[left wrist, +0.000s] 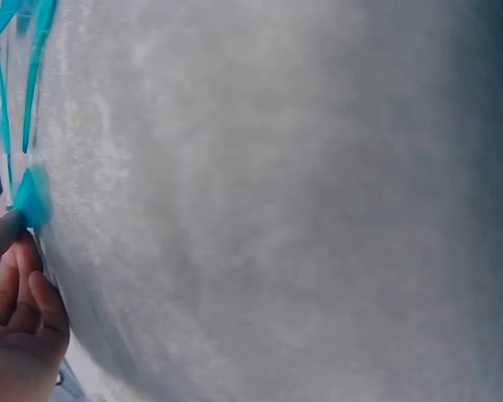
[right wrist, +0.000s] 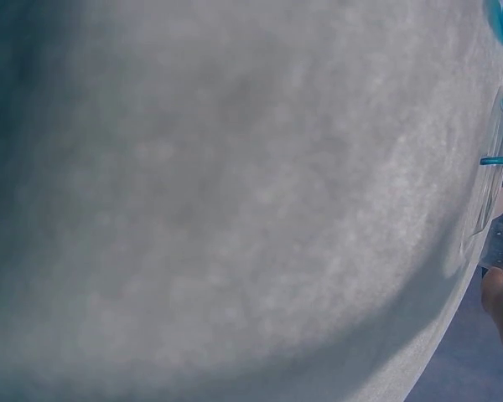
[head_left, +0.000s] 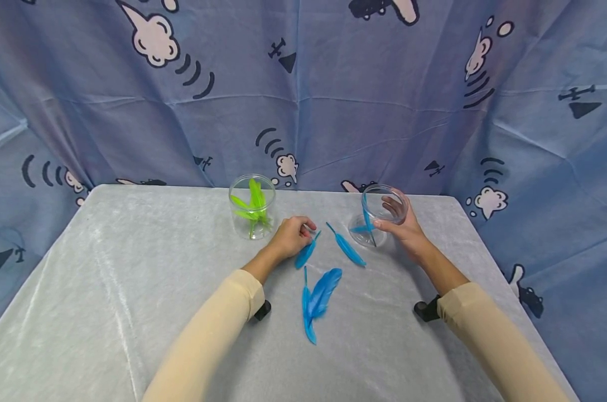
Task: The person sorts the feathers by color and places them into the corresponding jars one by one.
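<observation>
Landmark: one clear jar (head_left: 380,235), round-mouthed, leaning toward the right hand (head_left: 408,230), which is clamped on it, thumb against the near side, fingertips at the far wall. Contents: two blue feathers by visible count, one standing upright (head_left: 366,206), its top near the rim, one lying low (head_left: 360,228); the plastic blurs the count. Left of this jar, well apart: a second clear jar (head_left: 239,224), upright, holding several bright green feathers (head_left: 256,196), exact number not legible. Between the two jars, on the near side: the left hand (head_left: 289,239), thumb and forefinger together on a loose blue feather (head_left: 305,255); the left wrist view shows the pinch, the feather blurred. Just left of the landmark jar, slanting: a slim blue feather (head_left: 347,249), untouched. Nearer the person than that jar and to its left: a broad blue feather (head_left: 326,287) and a narrow curved one (head_left: 306,307), lower ends meeting, both lying on the grey cloth (head_left: 133,279). Status, as judged: green portion apparently complete, no green feather seen outside its jar; blue portion partly done, two in the landmark jar, one in the fingers, three outstanding on the cloth; roughly past the midpoint overall.
</observation>
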